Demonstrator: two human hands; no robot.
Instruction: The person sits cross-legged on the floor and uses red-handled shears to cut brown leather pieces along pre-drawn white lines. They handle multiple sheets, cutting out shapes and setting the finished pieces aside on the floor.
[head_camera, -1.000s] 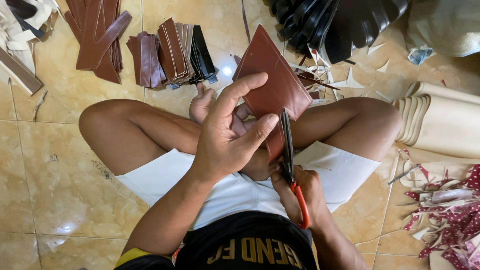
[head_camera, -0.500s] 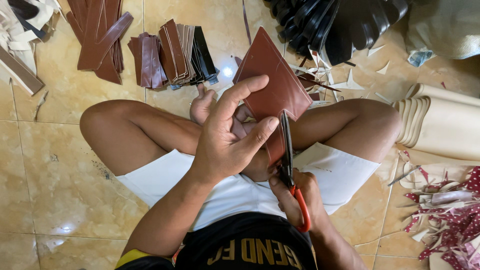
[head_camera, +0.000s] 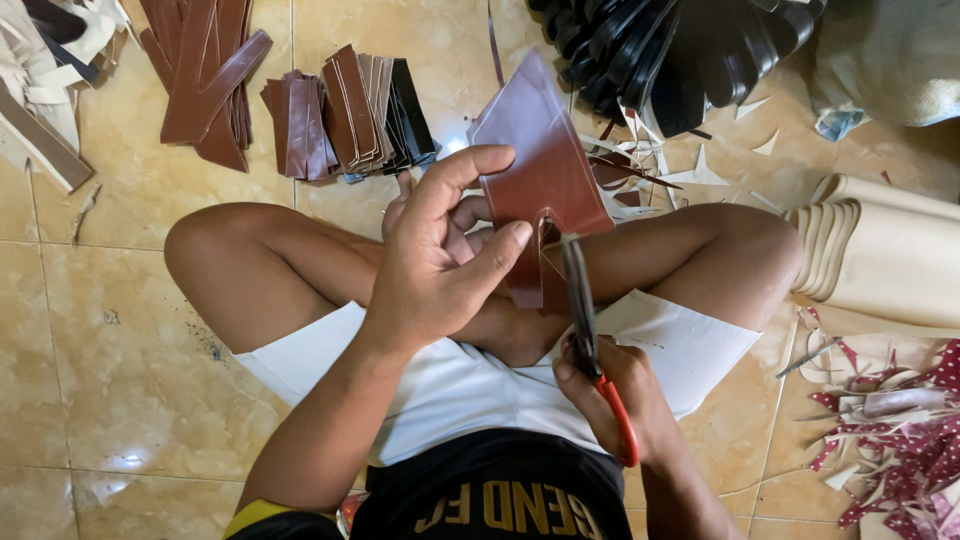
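I sit cross-legged on a tiled floor. My left hand (head_camera: 440, 265) pinches a reddish-brown leather piece (head_camera: 535, 160) between thumb and fingers, holding it upright over my lap. My right hand (head_camera: 615, 395) grips scissors (head_camera: 582, 310) with red handles, blades pointing up into a slit at the lower edge of the leather. A narrow strip of the leather hangs down beside the blades.
Stacks of brown and black leather strips (head_camera: 340, 115) lie on the floor ahead, with longer brown strips (head_camera: 205, 70) to the left. Black curved pieces (head_camera: 680, 50) pile at top right. Cream rolled sheets (head_camera: 880, 250) and red dotted scraps (head_camera: 900, 430) lie to the right.
The leather piece has shifted slightly and the scissors have advanced a little further up into the cut. Both hands stay where they were.
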